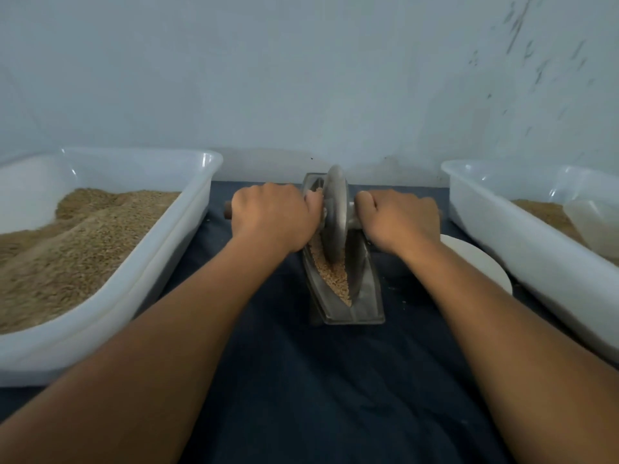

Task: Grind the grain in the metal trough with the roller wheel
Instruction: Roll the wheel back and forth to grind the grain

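Observation:
A narrow boat-shaped metal trough [366, 296] lies lengthwise on the dark blue cloth, its near end towards me. Tan grain [335, 276] fills its groove. A grey metal roller wheel [335, 212] stands upright in the far half of the trough, on the grain. My left hand [271, 219] is closed around the wheel's left handle, whose brown wooden end [227, 209] sticks out past my fist. My right hand [398, 219] is closed around the right handle, which it hides almost fully.
A large white plastic tub [140, 283] heaped with grain stands at the left. A second white tub [522, 256] at the right holds grain and a clear scoop [593, 226]. A white round dish [482, 262] sits beside my right wrist. A pale wall rises just behind.

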Demonstrator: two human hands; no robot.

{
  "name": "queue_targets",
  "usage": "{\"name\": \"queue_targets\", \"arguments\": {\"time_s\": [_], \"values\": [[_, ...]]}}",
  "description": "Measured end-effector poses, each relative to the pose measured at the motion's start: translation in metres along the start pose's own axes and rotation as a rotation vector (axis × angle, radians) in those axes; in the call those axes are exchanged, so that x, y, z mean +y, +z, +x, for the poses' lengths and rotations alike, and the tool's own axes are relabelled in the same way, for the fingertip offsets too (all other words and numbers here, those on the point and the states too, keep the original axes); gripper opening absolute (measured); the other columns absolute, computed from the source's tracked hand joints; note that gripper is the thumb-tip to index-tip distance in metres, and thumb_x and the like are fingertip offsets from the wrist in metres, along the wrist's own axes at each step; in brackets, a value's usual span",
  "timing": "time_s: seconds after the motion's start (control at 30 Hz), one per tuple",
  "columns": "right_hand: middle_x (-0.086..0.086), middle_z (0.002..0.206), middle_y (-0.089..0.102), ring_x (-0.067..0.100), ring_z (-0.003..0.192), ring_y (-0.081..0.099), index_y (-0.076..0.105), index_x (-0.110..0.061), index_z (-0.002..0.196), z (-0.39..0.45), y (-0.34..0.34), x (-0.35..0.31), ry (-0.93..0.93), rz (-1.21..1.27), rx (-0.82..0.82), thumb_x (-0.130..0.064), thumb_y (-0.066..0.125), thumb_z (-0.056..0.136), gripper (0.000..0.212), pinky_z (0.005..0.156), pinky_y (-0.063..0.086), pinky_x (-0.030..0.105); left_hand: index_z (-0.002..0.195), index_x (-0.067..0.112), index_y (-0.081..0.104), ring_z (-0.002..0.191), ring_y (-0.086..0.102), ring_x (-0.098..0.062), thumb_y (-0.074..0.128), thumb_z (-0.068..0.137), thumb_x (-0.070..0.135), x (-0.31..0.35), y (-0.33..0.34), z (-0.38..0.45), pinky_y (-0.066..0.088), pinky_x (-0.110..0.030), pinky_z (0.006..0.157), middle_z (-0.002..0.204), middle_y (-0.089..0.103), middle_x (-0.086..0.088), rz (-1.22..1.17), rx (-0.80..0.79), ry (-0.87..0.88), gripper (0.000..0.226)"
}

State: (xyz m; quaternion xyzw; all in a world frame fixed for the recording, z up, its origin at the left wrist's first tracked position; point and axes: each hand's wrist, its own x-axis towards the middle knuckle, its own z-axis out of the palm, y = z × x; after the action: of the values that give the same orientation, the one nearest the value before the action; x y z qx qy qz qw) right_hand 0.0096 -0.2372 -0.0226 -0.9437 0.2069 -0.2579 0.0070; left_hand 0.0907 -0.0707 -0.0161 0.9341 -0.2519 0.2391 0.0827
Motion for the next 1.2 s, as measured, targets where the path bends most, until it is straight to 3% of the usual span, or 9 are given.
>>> {"name": "queue_targets", "arguments": {"time_s": [0.17, 0.33, 0.5, 0.67, 0.83, 1.07, 1.2], "values": [[-0.003, 0.060, 0.047, 0.017, 0.057, 0.039, 0.047, -0.022, 0.060, -0.017, -0.007, -0.002, 0.016, 0.001, 0.036, -0.041, 0.016, 0.096, 0.051, 0.075, 0.034, 0.042, 0.067, 0.019, 0.056, 0.056, 0.051, -0.024, 0.013, 0.093, 0.051, -0.001, -0.009, -0.017, 0.049, -0.036, 0.061, 0.063, 0.055, -0.005, 0.011, 0.030, 0.033, 0.060], [-0.005, 0.061, 0.044, 0.023, 0.065, 0.045, 0.039, -0.026, 0.063, -0.036, -0.018, -0.005, -0.014, 0.024, 0.075, -0.038, 0.018, 0.099, 0.043, 0.080, 0.037, 0.043, 0.068, 0.020, 0.050, 0.055, 0.051, -0.024, 0.002, 0.086, 0.051, 0.000, -0.022, -0.032, 0.054, -0.043, 0.069, 0.063, 0.056, -0.005, 0.006, 0.013, 0.037, 0.060], [-0.005, 0.064, 0.049, 0.023, 0.068, 0.049, 0.053, -0.024, 0.070, -0.054, -0.030, -0.012, -0.045, -0.013, 0.142, -0.038, 0.021, 0.098, 0.045, 0.083, 0.038, 0.043, 0.071, 0.023, 0.045, 0.052, 0.051, -0.022, 0.000, 0.088, 0.051, -0.003, -0.029, -0.052, 0.053, -0.044, 0.070, 0.060, 0.055, -0.001, -0.022, 0.065, 0.056, 0.056], [-0.006, 0.063, 0.049, 0.022, 0.069, 0.048, 0.058, -0.023, 0.069, -0.062, -0.042, -0.017, -0.056, -0.068, 0.197, -0.038, 0.025, 0.097, 0.046, 0.079, 0.035, 0.041, 0.073, 0.023, 0.049, 0.048, 0.045, -0.016, 0.005, 0.094, 0.050, -0.008, -0.029, -0.071, 0.037, -0.033, 0.057, 0.059, 0.054, 0.005, -0.021, 0.143, 0.095, 0.056], [-0.006, 0.060, 0.049, 0.022, 0.068, 0.049, 0.056, -0.023, 0.065, -0.060, -0.041, -0.020, -0.044, -0.094, 0.222, -0.037, 0.026, 0.097, 0.046, 0.080, 0.035, 0.042, 0.077, 0.023, 0.047, 0.050, 0.041, -0.015, 0.004, 0.098, 0.046, -0.009, -0.024, -0.076, 0.030, -0.032, 0.055, 0.063, 0.053, 0.006, 0.018, 0.213, 0.126, 0.053], [-0.004, 0.056, 0.049, 0.019, 0.056, 0.046, 0.050, -0.023, 0.061, -0.041, -0.021, -0.009, -0.017, -0.052, 0.116, -0.039, 0.019, 0.100, 0.052, 0.082, 0.042, 0.044, 0.074, 0.021, 0.047, 0.047, 0.043, -0.017, 0.004, 0.096, 0.048, -0.006, -0.014, -0.050, 0.036, -0.034, 0.059, 0.059, 0.053, 0.002, 0.009, 0.188, 0.142, 0.055], [-0.001, 0.060, 0.053, 0.020, 0.056, 0.046, 0.049, -0.023, 0.065, -0.029, -0.013, -0.005, 0.019, -0.020, 0.041, -0.036, 0.016, 0.098, 0.048, 0.079, 0.037, 0.043, 0.072, 0.022, 0.045, 0.047, 0.042, -0.018, 0.003, 0.093, 0.048, -0.003, -0.009, -0.032, 0.036, -0.035, 0.059, 0.058, 0.052, 0.000, 0.033, 0.167, 0.148, 0.053]]}}
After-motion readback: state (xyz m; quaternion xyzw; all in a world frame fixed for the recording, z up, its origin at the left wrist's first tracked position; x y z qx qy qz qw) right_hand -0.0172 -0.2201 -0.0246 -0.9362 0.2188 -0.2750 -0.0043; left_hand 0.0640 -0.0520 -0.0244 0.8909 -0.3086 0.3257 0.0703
